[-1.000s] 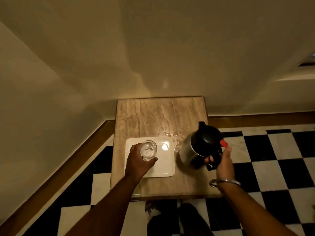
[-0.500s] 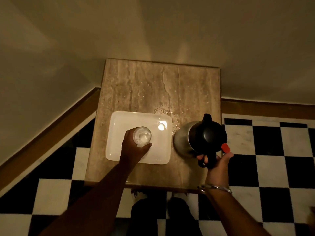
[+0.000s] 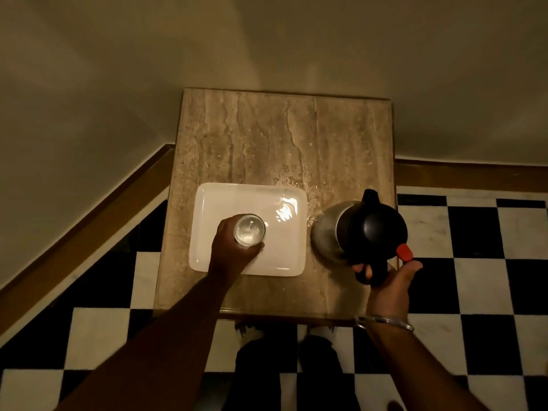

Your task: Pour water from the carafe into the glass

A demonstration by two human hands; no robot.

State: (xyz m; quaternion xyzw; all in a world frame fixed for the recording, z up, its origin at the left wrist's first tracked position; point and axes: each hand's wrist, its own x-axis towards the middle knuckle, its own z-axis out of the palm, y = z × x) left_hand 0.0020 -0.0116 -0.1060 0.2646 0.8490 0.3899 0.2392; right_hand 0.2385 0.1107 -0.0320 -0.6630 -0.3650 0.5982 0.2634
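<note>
A clear glass point(image 3: 249, 229) stands on a white rectangular tray point(image 3: 284, 256), left of its middle. My left hand point(image 3: 229, 252) wraps around the glass from the near side. To the right of the tray stands a steel carafe point(image 3: 358, 229) with a black lid, a spout pointing away from me and a red lever near its handle. My right hand point(image 3: 388, 278) grips the black handle at the carafe's near side. The carafe looks upright on the table.
Tray and carafe sit on the near half of a small stone-topped table point(image 3: 267, 137). Water drops lie on the tabletop just beyond the tray's far right corner. Walls stand behind and to the left; a black-and-white checked floor point(image 3: 489, 262) surrounds the table.
The view has tilted down, so the table fills more of the frame. Both hands keep their holds on the glass and the carafe handle; neither object has visibly shifted on the table.
</note>
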